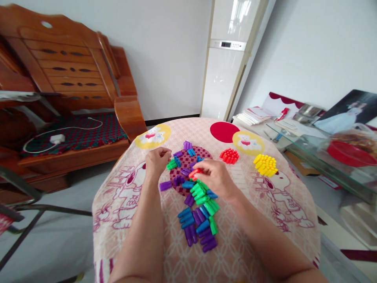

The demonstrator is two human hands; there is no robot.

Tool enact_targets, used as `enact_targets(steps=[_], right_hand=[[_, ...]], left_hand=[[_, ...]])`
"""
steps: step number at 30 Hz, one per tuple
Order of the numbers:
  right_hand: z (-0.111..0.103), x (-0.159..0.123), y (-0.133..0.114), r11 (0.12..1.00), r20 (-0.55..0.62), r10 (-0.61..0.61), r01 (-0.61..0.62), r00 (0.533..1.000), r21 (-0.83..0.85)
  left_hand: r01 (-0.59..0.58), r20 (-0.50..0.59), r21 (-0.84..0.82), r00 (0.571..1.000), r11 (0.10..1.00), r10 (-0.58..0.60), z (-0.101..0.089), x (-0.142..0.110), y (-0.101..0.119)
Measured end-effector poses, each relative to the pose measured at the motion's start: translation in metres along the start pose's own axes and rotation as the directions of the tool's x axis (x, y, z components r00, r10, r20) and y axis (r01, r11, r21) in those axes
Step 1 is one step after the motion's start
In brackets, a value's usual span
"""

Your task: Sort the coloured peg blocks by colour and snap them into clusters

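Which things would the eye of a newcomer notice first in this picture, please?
Probably the jumble of purple, blue and green pieces in the middle of the patterned tablecloth. At it, the right hand holds a bright red piece. Farther right, a red cluster and a yellow cluster stand apart.

Left hand (157, 160) and right hand (217, 177), fingers (207, 165) curled, forearms (144, 228) apart

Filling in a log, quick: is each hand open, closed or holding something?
Left hand: closed; whether it holds anything cannot be told.
Right hand: closed, holding a red piece.
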State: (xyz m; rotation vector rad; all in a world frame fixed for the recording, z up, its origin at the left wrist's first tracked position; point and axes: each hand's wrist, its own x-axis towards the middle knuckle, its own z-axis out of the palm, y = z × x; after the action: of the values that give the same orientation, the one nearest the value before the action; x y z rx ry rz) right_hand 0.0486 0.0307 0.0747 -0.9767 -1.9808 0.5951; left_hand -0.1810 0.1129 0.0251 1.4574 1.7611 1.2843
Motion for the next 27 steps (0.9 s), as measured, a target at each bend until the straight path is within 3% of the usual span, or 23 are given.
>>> enact_targets(steps=[6, 11, 18, 23, 27], right_hand=[[-0.061, 0.009, 0.047, 0.990, -0.345, 0.097, -0.126, 0.934, -0.064], [-0.086, 0.008, 0.079, 0.942, -0.438, 0.048, -0.187, 0.897, -0.279], [-0.104, 0.051, 0.120, 0.857, -0.253, -0.006, -0.126, 0.967, -0.500], [-0.105, 0.077, 0.140, 0.786, -0.018, 0.136, -0.119, 0.991, -0.606], [-0.102, 0.080, 0.147, 0.807, 0.053, 0.247, -0.175, 0.967, -0.564]], left_hand=[[0.016, 0.033, -0.002, 0.999, 1.000, -0.016, 0.005, -0.001, -0.006], [0.033, 0.051, 0.062, 0.998, 0.998, -0.036, 0.006, -0.002, -0.013], [0.068, 0.028, 0.092, 0.997, 0.993, -0.071, 0.006, -0.001, -0.015], [0.056, -0.022, 0.083, 0.998, 0.995, -0.054, 0.005, 0.000, -0.017], [0.065, -0.030, 0.057, 0.998, 0.996, -0.063, 0.005, -0.001, -0.016]])
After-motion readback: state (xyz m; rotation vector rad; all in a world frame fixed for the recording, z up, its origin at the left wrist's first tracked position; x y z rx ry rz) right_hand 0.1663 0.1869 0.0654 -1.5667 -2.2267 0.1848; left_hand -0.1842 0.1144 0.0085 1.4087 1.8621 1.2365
